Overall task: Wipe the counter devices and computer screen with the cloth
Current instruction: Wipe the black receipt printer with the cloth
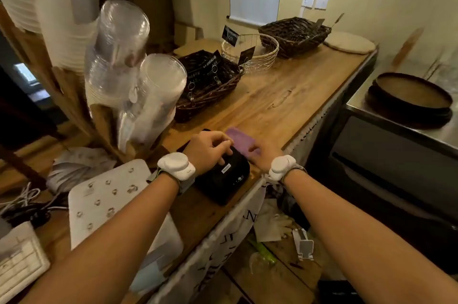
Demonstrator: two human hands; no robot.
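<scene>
A small black printer-like device [224, 177] sits on the wooden counter [285, 95] near its front edge. My left hand [209, 150] rests on top of the device, fingers curled over its far upper edge. Just right of it lies a purple cloth [241, 141], flat on the counter. My right hand [260, 155] presses on the cloth's near end, fingers laid over it. No computer screen is in view.
Stacks of clear plastic cups [138, 85] stand left of the device. Behind are a dark wicker basket with tags [210, 85], a wire basket [250, 52] and another wicker basket [295, 34]. A white tray [106, 199] lies at near left. A steel unit with a dark bowl [411, 98] stands right.
</scene>
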